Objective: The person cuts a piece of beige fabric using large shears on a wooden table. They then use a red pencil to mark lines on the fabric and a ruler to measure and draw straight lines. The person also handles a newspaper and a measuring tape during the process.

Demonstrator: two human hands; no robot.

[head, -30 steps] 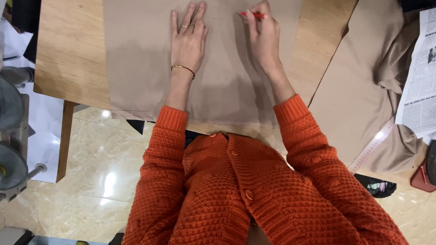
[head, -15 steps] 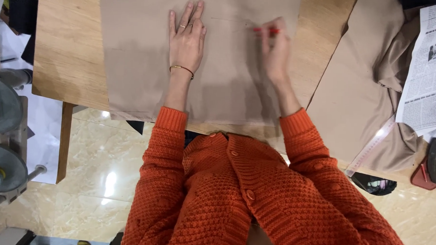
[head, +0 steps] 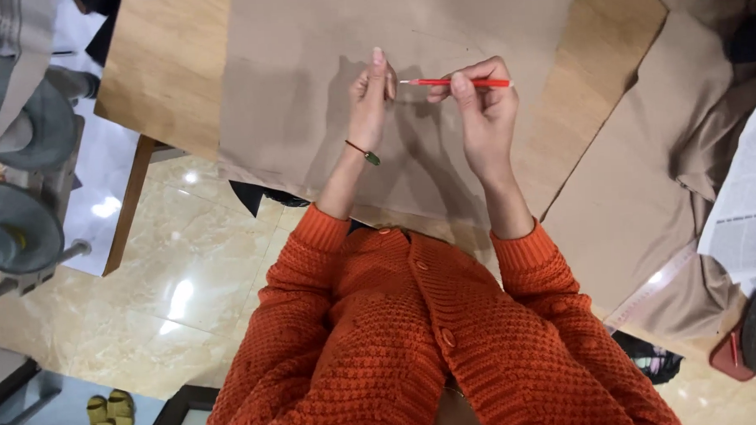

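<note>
The red pencil [head: 455, 82] lies level above the brown paper sheet [head: 306, 81], near the middle of the wooden tabletop [head: 168, 69]; the right hand [head: 483, 108] pinches it between thumb and fingers at its blunt end, the sharpened tip pointing toward the left hand [head: 370, 95]; the left hand is raised on edge with fingers straight, its fingertips just beside the pencil tip, holding nothing, and whether they touch the tip cannot be told; a thin bracelet [head: 363, 151] with a green bead circles the left wrist.

The paper sheet covers most of the tabletop's width and hangs a little over the near edge; bare wood shows as a broad strip along the left edge and a narrower band toward the right corner; the paper around both hands is flat and bare on all sides.

Orange knitted sleeves [head: 315, 324] and the cardigan front fill the lower middle and hide the near edge of the tabletop there; the far edge is cut off by the top of the view; tan cloth [head: 645, 186] is draped off the right side, with a newspaper [head: 750, 199] partly cut off beyond it; a dark object at the lower right is hard to make out; grey machine parts [head: 16, 166] stand off the left edge over the tiled floor [head: 196, 286].
</note>
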